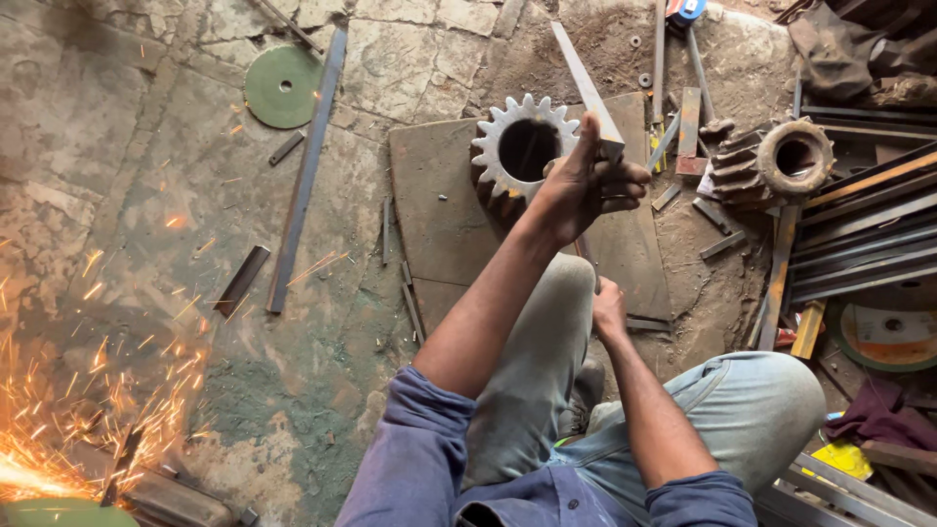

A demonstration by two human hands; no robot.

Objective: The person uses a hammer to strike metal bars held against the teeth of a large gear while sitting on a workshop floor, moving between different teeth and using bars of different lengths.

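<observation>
Left hand grips a metal bar at twelve o'clock, beside a gear, while right hand clenches low on it.

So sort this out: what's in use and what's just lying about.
In use:
left hand
steel bar
right hand
thin rod, barely visible
pale gear
plate

Lying about:
green disc
rusty gear
flat strip
steel lengths
</observation>
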